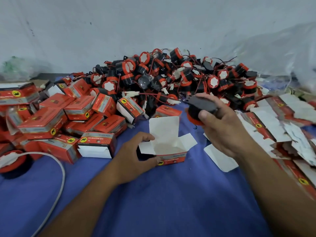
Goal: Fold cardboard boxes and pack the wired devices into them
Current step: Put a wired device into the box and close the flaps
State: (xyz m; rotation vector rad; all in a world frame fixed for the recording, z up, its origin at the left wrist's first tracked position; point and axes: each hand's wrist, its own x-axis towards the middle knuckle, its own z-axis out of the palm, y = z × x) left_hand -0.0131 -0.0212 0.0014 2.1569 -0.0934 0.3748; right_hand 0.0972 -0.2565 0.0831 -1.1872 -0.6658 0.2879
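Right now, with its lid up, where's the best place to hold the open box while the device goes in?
Take the box low on its left end wall, coming from the near left. Its lid stands upright at the far edge and the side flaps splay outward, so a low hold there should leave the open top free for the device, held to its right.

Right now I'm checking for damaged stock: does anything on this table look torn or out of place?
Yes. The flat box blanks at the right have ragged, torn-looking white edges. A lone device lies at the left edge, apart from the device pile. The open box and held device look sound.
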